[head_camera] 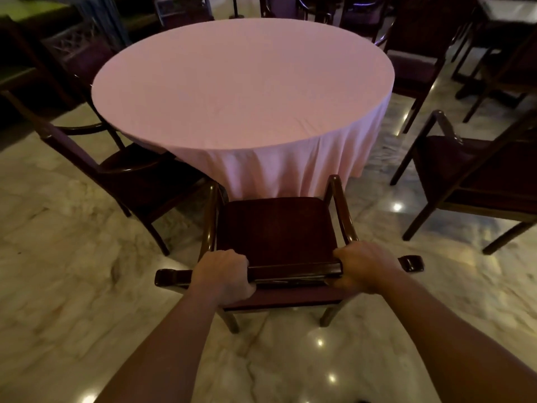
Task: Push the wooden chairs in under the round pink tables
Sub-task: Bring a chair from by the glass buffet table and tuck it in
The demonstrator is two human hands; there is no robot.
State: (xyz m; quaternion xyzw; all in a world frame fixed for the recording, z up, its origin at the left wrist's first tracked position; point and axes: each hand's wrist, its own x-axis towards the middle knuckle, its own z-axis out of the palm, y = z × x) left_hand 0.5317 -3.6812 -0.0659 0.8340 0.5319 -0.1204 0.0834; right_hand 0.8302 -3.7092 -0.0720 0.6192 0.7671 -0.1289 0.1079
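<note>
A round table under a pink cloth (244, 82) fills the middle of the view. Directly in front of me stands a dark wooden chair (276, 228) with armrests, its seat facing the table and its front edge near the hanging cloth. My left hand (223, 276) grips the left part of the chair's top back rail. My right hand (363, 270) grips the right part of the same rail. A second wooden chair (122, 173) stands at the table's left, its seat partly under the cloth.
Another dark chair (476, 175) stands apart on the right, away from the table. More chairs (412, 62) and dark tables ring the far side. The floor (72, 286) is glossy marble with light reflections.
</note>
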